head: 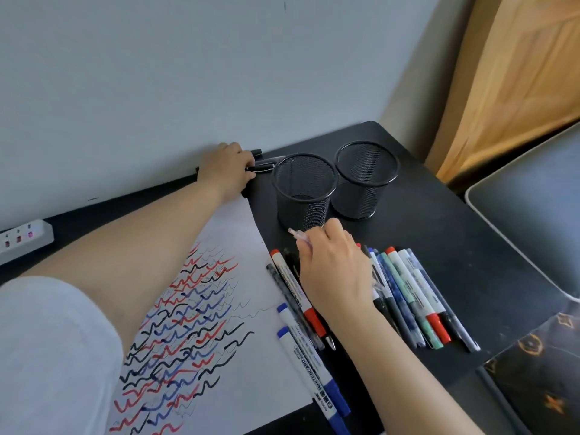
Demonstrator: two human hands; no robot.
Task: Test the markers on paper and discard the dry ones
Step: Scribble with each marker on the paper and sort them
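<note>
A white sheet of paper (251,340) covered in red, blue and black squiggles lies on the black desk (423,221). My left hand (224,169) reaches to the far edge by the wall and grips black pens (265,166) lying there. My right hand (332,265) pinches a clear pen (296,235) just in front of the near mesh cup (303,189). Several markers (414,296) lie in a row right of that hand. A red-capped marker (293,287) and blue whiteboard markers (314,368) lie along the paper's right edge.
A second black mesh cup (365,178) stands right of the first; both look empty. A white power strip (25,238) sits at the left by the wall. A grey chair (533,196) and a dark patterned cloth (539,372) are at the right.
</note>
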